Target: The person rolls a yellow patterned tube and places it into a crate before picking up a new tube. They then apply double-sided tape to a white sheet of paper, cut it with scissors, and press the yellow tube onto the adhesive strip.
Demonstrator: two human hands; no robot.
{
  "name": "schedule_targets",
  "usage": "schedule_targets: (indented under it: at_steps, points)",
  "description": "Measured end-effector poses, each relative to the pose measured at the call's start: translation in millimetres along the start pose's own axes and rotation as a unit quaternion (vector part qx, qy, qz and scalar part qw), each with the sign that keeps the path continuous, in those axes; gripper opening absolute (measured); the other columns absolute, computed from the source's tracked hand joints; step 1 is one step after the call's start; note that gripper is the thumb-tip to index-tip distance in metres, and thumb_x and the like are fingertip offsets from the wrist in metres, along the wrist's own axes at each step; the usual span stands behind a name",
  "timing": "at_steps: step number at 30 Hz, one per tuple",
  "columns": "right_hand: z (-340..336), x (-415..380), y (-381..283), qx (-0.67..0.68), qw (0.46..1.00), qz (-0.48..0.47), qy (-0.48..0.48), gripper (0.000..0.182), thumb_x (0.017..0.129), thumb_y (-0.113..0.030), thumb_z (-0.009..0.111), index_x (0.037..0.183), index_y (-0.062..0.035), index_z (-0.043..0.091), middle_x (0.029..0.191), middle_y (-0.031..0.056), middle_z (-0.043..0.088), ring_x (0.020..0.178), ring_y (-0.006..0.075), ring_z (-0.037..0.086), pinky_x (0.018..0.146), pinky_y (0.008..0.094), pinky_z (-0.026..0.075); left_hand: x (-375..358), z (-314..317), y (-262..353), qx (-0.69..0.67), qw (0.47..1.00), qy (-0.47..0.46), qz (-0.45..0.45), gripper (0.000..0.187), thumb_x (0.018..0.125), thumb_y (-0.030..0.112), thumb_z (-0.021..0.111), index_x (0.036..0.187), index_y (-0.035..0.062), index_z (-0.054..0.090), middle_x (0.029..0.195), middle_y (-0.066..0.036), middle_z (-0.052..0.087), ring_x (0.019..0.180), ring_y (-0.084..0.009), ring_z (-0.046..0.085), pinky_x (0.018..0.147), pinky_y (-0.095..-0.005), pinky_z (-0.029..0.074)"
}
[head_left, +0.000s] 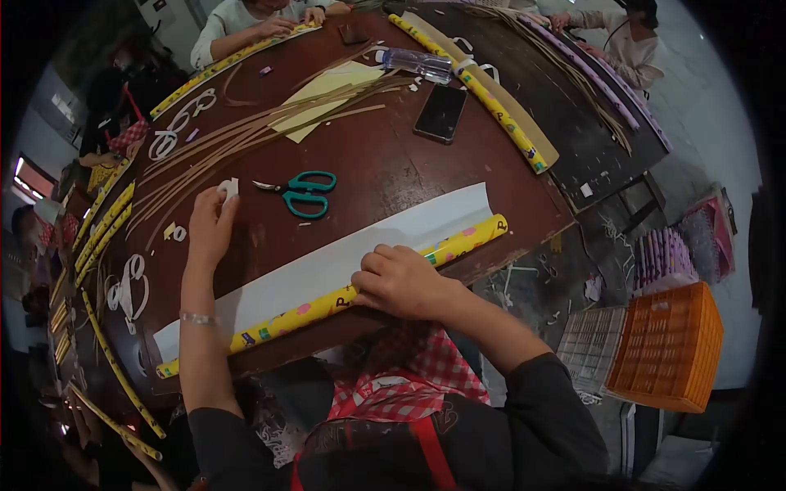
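A yellow patterned roll of wrapping paper (299, 313) lies along the near edge of the table, its white underside (385, 233) partly unrolled behind it. My right hand (401, 282) is wrapped over the middle of the roll, thumb on the near side. My left hand (214, 222) is raised beyond the paper's left part, pinching a small white piece (232, 188) between its fingertips. Just right of that hand lie teal-handled scissors (307, 194), blades pointing left. Curled white strips (128, 290) rest on the table to the left.
Long brown strips (237, 147) and a pale yellow sheet (315, 105) lie farther back, near a phone (440, 113) and plastic bottle (417, 65). Another yellow roll (503, 114) lies at right. Several people work around the tables. An orange crate (667, 348) stands on the right.
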State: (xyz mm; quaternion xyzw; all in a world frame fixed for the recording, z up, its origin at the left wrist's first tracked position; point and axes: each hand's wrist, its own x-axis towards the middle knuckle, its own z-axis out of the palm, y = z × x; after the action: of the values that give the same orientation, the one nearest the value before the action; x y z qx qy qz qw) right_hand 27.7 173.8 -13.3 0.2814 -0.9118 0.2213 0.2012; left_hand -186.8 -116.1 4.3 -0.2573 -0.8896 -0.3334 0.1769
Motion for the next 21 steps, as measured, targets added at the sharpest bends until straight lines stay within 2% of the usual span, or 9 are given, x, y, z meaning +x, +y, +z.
schedule_targets:
  at_steps: [1, 2, 5, 8, 13, 14, 16, 17, 21]
  points:
    - [0.7, -2.6, -0.9, 0.007, 1.0, -0.004, 0.0, 0.025, 0.076, -0.029, 0.075, 0.088, -0.0113, 0.063, 0.082, 0.0056, 0.056, 0.081, 0.0255, 0.059, 0.07, 0.038, 0.05, -4.8, -6.1, 33.0, -0.195, 0.969, -0.109, -0.109, 0.029, 0.095, 0.024, 0.063, 0.111, 0.0, 0.064, 0.113, -0.011, 0.062, 0.092, -0.0218, 0.064, 0.078, -0.0345, 0.05]
    - [-0.6, -4.2, -2.3, 0.014, 1.0, 0.002, -0.002, 0.025, 0.076, -0.029, 0.075, 0.088, -0.0113, 0.063, 0.082, 0.0056, 0.056, 0.081, 0.0255, 0.059, 0.07, 0.038, 0.05, -12.2, -8.7, 65.3, -0.376, 0.876, -0.208, -0.218, 0.031, 0.096, 0.024, 0.062, 0.114, -0.0009, 0.063, 0.116, -0.009, 0.061, 0.093, -0.0171, 0.064, 0.079, -0.0307, 0.05]
    - [-2.8, -6.7, -7.1, 0.011, 1.0, 0.014, -0.014, 0.025, 0.076, -0.03, 0.075, 0.087, -0.0113, 0.063, 0.081, 0.0055, 0.056, 0.081, 0.0252, 0.06, 0.07, 0.0378, 0.05, -39.6, 14.8, 122.2, -0.511, 0.766, -0.379, -0.092, 0.034, 0.099, 0.024, 0.054, 0.124, 0.0015, 0.059, 0.118, -0.009, 0.061, 0.099, -0.0185, 0.065, 0.087, -0.0334, 0.053]
    - [-3.5, -11.0, -8.0, 0.009, 1.0, 0.015, 0.003, 0.024, 0.076, -0.03, 0.075, 0.086, -0.0117, 0.064, 0.081, 0.0049, 0.055, 0.08, 0.0244, 0.059, 0.07, 0.0384, 0.05, -47.1, 49.9, 139.4, -0.562, 0.667, -0.457, -0.174, 0.035, 0.098, 0.022, 0.06, 0.127, 0.0017, 0.058, 0.111, -0.002, 0.062, 0.1, -0.0104, 0.059, 0.088, -0.0283, 0.05]
    - [-8.2, -17.8, -1.6, -0.014, 0.999, -0.001, 0.031, 0.025, 0.073, -0.027, 0.076, 0.081, -0.0092, 0.061, 0.08, 0.006, 0.057, 0.08, 0.0238, 0.059, 0.075, 0.0388, 0.047, -48.1, 66.6, 133.1, -0.544, 0.697, -0.431, -0.179, 0.028, 0.097, 0.023, 0.062, 0.115, 0.0017, 0.062, 0.112, -0.003, 0.06, 0.103, -0.0096, 0.056, 0.092, -0.0278, 0.046]
    - [-9.8, -19.9, 0.1, -0.011, 0.999, -0.001, 0.03, 0.025, 0.073, -0.027, 0.076, 0.081, -0.0092, 0.061, 0.08, 0.006, 0.057, 0.08, 0.0238, 0.059, 0.075, 0.0388, 0.047, -49.8, 67.2, 133.4, -0.519, 0.726, -0.427, -0.146, 0.028, 0.097, 0.024, 0.062, 0.114, 0.0015, 0.063, 0.121, -0.004, 0.056, 0.108, -0.011, 0.054, 0.094, -0.0296, 0.044]
    - [-16.9, -24.8, 2.6, -0.003, 0.998, 0.024, 0.066, 0.024, 0.071, -0.023, 0.077, 0.081, -0.0091, 0.061, 0.079, 0.0055, 0.056, 0.078, 0.0242, 0.058, 0.079, 0.0387, 0.046, -50.4, 66.0, 135.7, -0.5, 0.742, -0.428, -0.125, 0.027, 0.095, 0.024, 0.064, 0.108, 0.001, 0.067, 0.139, -0.007, 0.045, 0.116, -0.0132, 0.049, 0.097, -0.0322, 0.043]
    - [-23.7, -26.8, 3.4, 0.021, 0.996, 0.053, 0.07, 0.022, 0.072, -0.013, 0.077, 0.09, -0.0058, 0.065, 0.087, 0.007, 0.062, 0.082, 0.0262, 0.06, 0.076, 0.0393, 0.049, -52.1, 67.1, 135.8, -0.503, 0.74, -0.428, -0.128, 0.027, 0.095, 0.024, 0.064, 0.108, 0.001, 0.067, 0.139, -0.007, 0.045, 0.116, -0.0132, 0.049, 0.097, -0.0322, 0.043]
    - [-31.1, -25.6, 16.6, 0.068, 0.975, 0.138, 0.159, 0.017, 0.08, -0.007, 0.07, 0.095, -0.0013, 0.064, 0.094, 0.0117, 0.062, 0.087, 0.0306, 0.059, 0.081, 0.0417, 0.047, -55.2, 67.2, 139.9, -0.471, 0.778, -0.407, -0.083, 0.024, 0.093, 0.02, 0.065, 0.108, 0.0007, 0.066, 0.137, -0.009, 0.045, 0.116, -0.0154, 0.049, 0.096, -0.032, 0.043]
